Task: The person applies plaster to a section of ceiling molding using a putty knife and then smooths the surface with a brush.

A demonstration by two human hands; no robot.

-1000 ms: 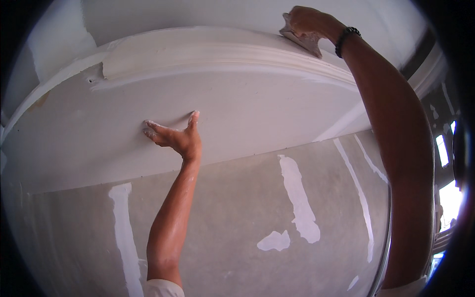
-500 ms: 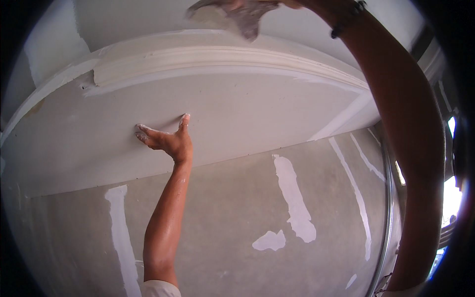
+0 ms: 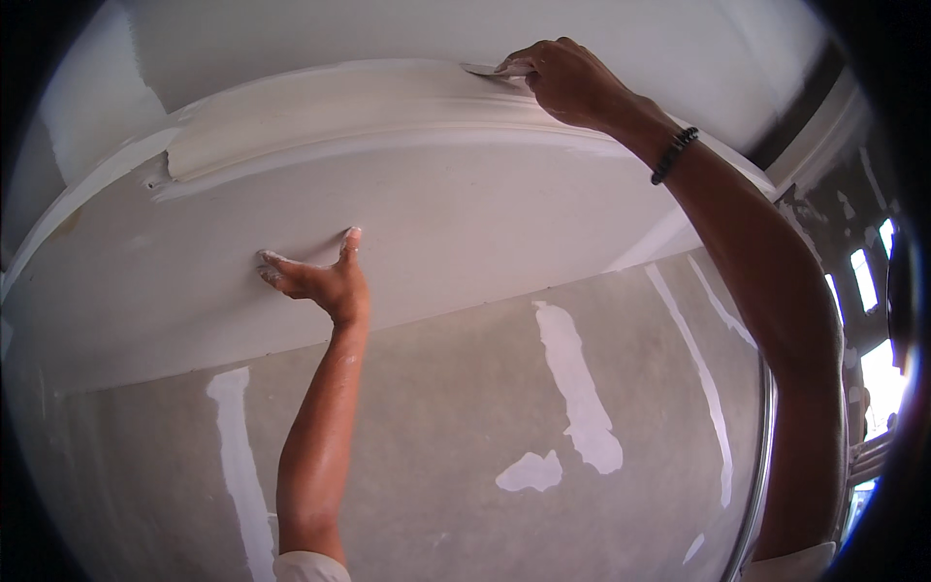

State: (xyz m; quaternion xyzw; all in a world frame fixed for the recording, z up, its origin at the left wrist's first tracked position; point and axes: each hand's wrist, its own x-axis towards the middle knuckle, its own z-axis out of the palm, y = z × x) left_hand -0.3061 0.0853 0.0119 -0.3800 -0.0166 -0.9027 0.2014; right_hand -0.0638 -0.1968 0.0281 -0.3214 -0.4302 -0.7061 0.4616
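My left hand (image 3: 325,286) is braced on the grey board (image 3: 436,242), its fingers and thumb spread wide. White compound coats its fingertips, and it holds nothing. Higher up, my right hand (image 3: 572,85) grips a putty knife (image 3: 480,70). Only a thin edge of the blade shows, lying along the upper edge of the cream cornice moulding (image 3: 320,107); the handle is hidden in my fist. Smears of white compound cover the fingers round the tool. A dark beaded bracelet (image 3: 675,155) circles my right wrist.
Below the board stands a grey wall (image 3: 436,417) with white filler patches (image 3: 577,388) and stripes. The grey ceiling panel (image 3: 320,34) spans the top. A metal pipe (image 3: 766,456) runs down the wall at right, near bright window openings (image 3: 882,388).
My right hand has come down from the top edge to the cornice with the putty knife, now seen edge-on. My left hand stays on the board, shifted slightly left in view.
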